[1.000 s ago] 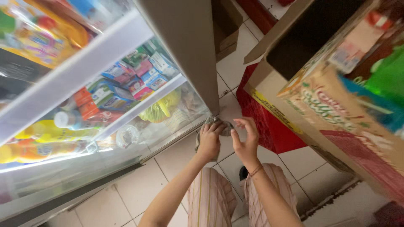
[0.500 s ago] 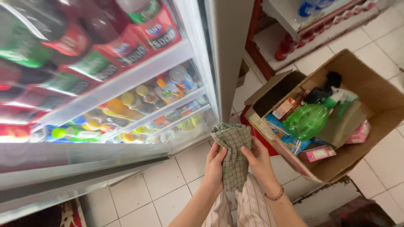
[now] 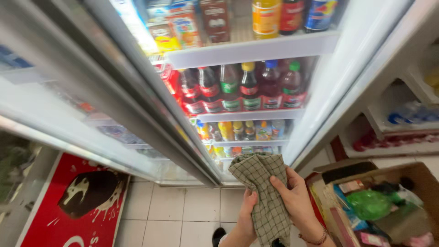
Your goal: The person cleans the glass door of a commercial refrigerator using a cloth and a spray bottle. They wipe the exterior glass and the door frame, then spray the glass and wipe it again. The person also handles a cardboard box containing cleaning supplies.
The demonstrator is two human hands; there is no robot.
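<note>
Green-checked cloth (image 3: 265, 192) hangs between both hands, near the open fridge door (image 3: 137, 105). Right hand (image 3: 299, 201) clamps its grip over the cloth's right side; left hand (image 3: 248, 215) pinches it from behind.

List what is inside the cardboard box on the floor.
The cardboard box shows a green plastic bag and small colourful packets. Whatever lies under them is covered.

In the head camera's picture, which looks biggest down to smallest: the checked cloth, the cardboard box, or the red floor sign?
1. Red floor sign and cardboard box: look alike, both cut off by the frame.
2. Checked cloth, held in both hands, smallest, though nearest the camera.
</note>
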